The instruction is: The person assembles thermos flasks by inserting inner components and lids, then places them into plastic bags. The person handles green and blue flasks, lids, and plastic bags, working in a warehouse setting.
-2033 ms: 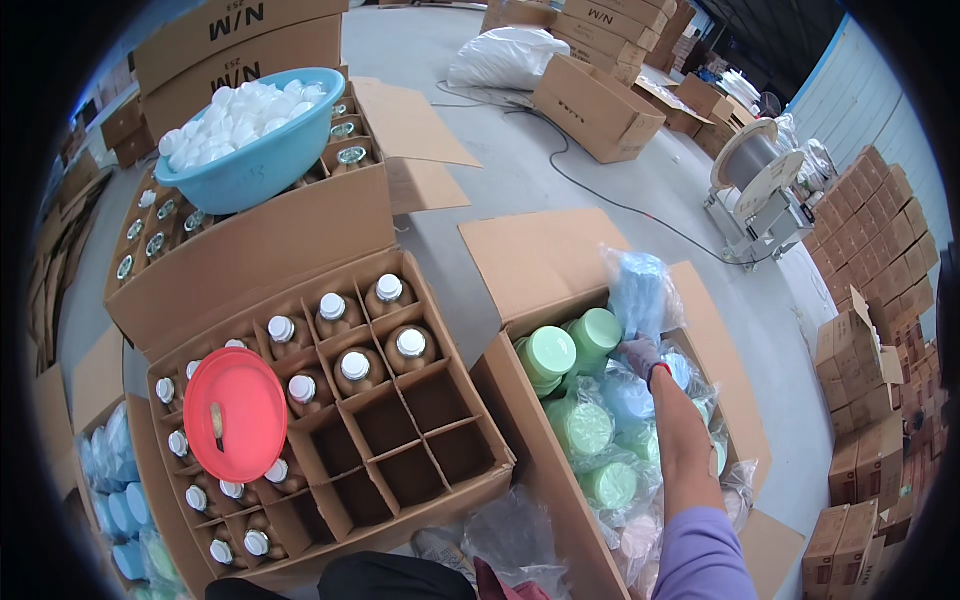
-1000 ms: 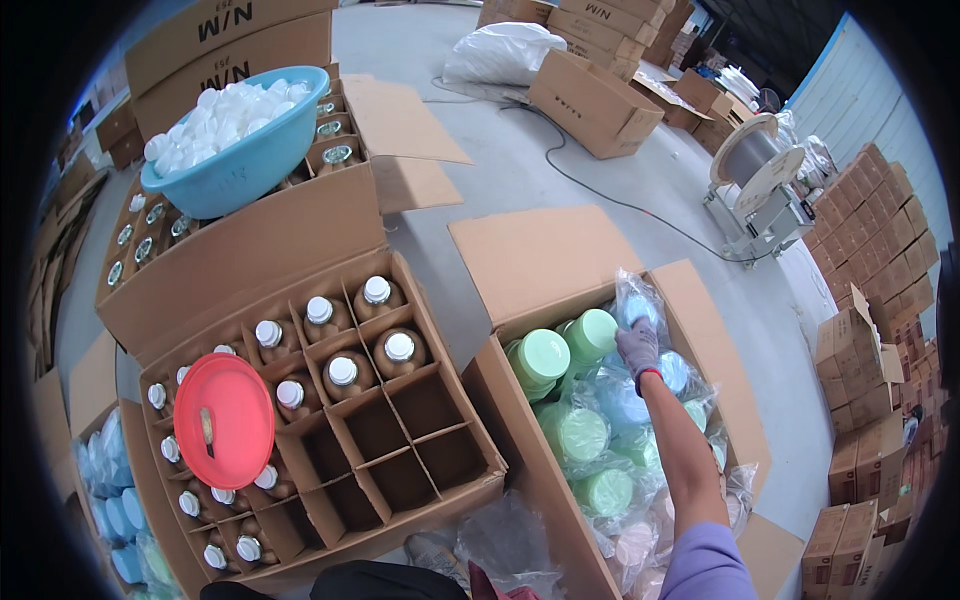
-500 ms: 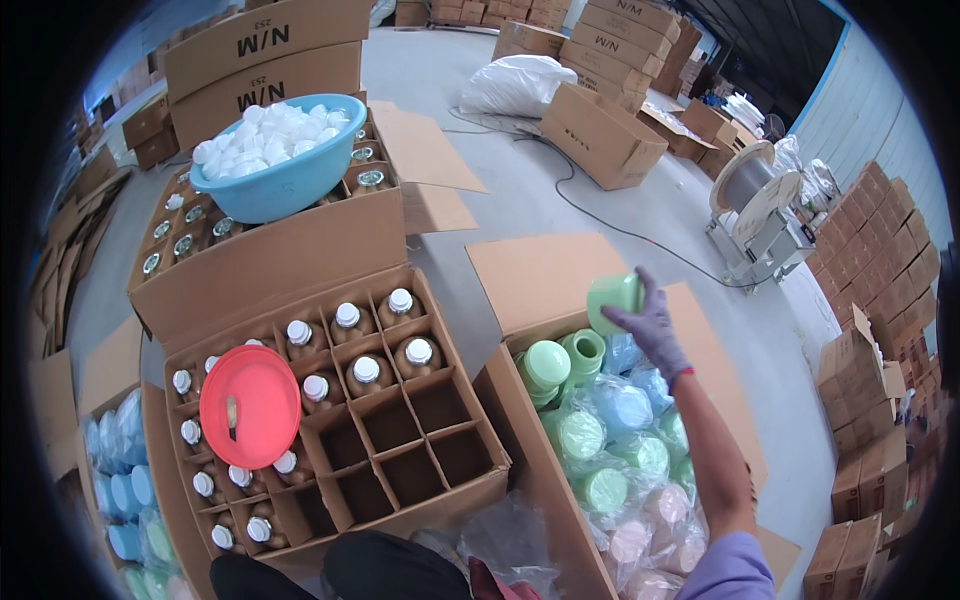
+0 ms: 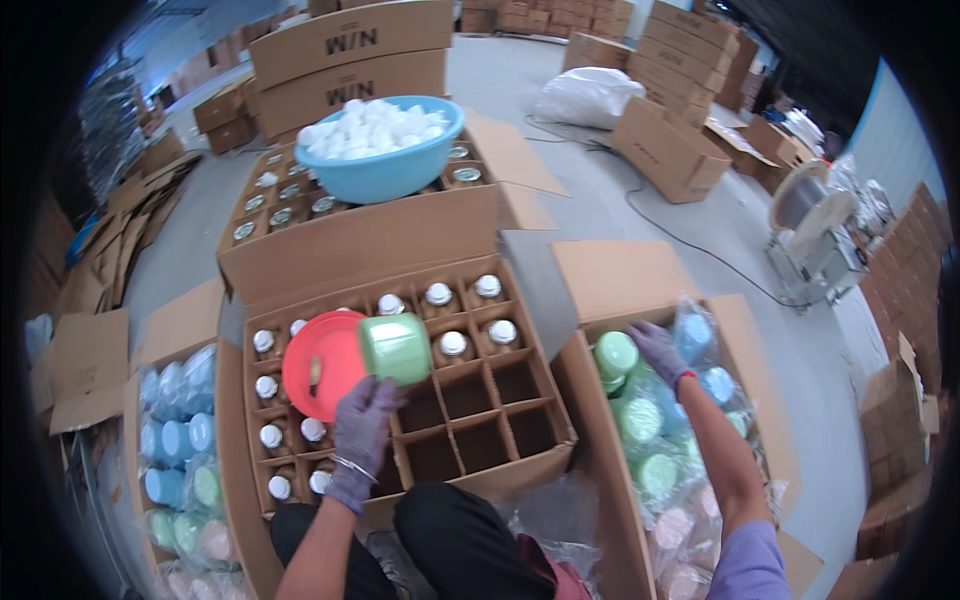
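Note:
My left hand [image 4: 362, 430], in a grey glove, is closed on a pale green plastic cup [image 4: 396, 348], tilted on its side above the divided carton [image 4: 560, 440]. A round red lid-like tray [image 4: 335, 385] with a small brown-handled tool [image 4: 315, 375] lies left of the cup, on white-capped bottles [image 4: 453, 344]. At the right, my right hand [image 4: 658, 350], also gloved, reaches into an open carton [image 4: 590, 420] with fingers stretched out. It is next to an upright green cup [image 4: 615, 353]; what lies under the palm is hidden. Bagged green, blue and pink cups [image 4: 655, 475] fill this carton.
Behind the divided carton, a blue basin [image 4: 385, 180] of white caps sits on another carton of bottles. A carton of bagged cups [image 4: 170, 440] stands at the left. An empty carton [image 4: 670, 150], a white sack [image 4: 590, 97] and a cable reel [image 4: 815, 230] are farther off.
The green cup has moved left from my right hand to my left hand, which has come into view. My right hand has lowered into the right carton. The view has shifted left.

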`<state>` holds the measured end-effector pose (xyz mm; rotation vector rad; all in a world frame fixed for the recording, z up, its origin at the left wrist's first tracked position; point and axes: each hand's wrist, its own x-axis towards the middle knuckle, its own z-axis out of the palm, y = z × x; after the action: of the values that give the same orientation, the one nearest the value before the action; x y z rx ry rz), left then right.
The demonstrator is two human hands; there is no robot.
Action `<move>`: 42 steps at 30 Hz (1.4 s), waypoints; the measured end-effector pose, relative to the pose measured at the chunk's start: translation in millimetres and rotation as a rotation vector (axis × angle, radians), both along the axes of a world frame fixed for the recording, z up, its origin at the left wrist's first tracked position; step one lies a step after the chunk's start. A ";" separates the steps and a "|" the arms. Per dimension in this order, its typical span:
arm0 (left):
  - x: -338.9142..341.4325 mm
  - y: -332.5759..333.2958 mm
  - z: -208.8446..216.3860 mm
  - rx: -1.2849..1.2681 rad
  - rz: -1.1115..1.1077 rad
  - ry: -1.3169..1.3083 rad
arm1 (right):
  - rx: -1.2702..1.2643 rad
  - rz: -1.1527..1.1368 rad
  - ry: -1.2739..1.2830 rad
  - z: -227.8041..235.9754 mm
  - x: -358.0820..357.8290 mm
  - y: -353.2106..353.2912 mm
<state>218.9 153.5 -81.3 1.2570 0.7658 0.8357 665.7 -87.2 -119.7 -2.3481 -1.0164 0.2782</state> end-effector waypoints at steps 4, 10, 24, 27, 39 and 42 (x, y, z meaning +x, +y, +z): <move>-72.7 86.7 -75.7 0.519 0.174 0.798 | -0.555 -0.424 0.034 -91.4 83.2 -53.7; -45.0 58.4 -41.5 0.300 0.111 0.617 | -0.752 -0.436 0.074 -140.8 95.7 -50.9; -8.3 -20.3 34.7 0.024 -0.284 0.097 | 0.717 -0.109 -0.158 148.4 -123.0 -2.4; -1.5 -36.2 77.1 -0.682 -0.285 -0.336 | 0.595 0.263 -0.211 171.5 -228.3 -10.3; -171.0 -168.0 80.5 0.146 -0.014 -0.119 | 0.588 0.840 0.365 161.0 -421.5 -32.4; -202.2 -204.2 68.2 0.123 0.075 0.021 | 0.477 1.215 0.138 111.2 -427.1 -24.0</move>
<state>16.7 -50.8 -13.1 1.3547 0.7922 0.9430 238.6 -111.2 -8.5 -1.0486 -2.0412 0.5418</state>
